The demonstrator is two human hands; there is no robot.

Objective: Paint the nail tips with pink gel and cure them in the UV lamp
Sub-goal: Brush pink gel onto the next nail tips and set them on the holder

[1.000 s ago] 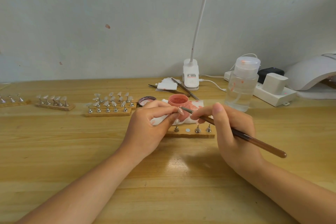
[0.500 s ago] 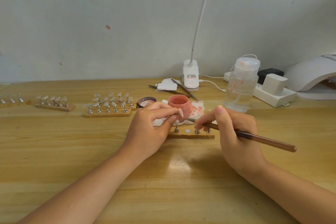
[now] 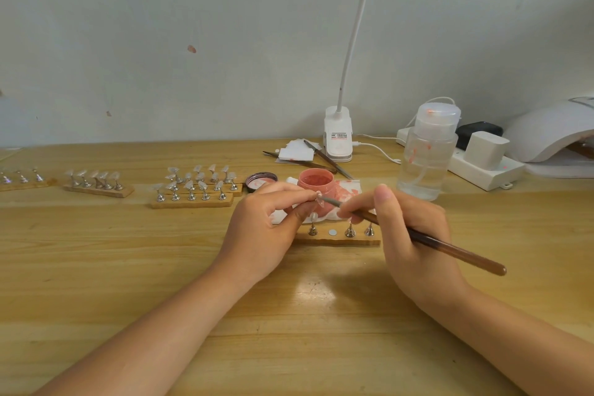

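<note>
My left hand [image 3: 266,228] pinches a small nail tip [image 3: 320,197] on its metal stand between thumb and forefinger, in front of the open pot of pink gel [image 3: 316,183]. My right hand [image 3: 408,228] grips a brown brush [image 3: 450,251], and its bristle end touches the held nail tip. Below the hands lies a wooden holder strip [image 3: 337,239] with three metal stands and one bare magnet spot. The white UV lamp [image 3: 553,132] sits at the far right edge.
Three more wooden strips with clear nail tips [image 3: 193,186] stand at the left. The pot's lid [image 3: 261,179], a stained tissue [image 3: 348,191], a clear pump bottle [image 3: 427,154], a clip lamp [image 3: 337,138], spare brushes [image 3: 324,159] and a power strip [image 3: 485,164] crowd the back.
The brush tip came back from the pot side to the nail tip in my left hand, and the brush handle swung lower. My left hand stayed almost still.
</note>
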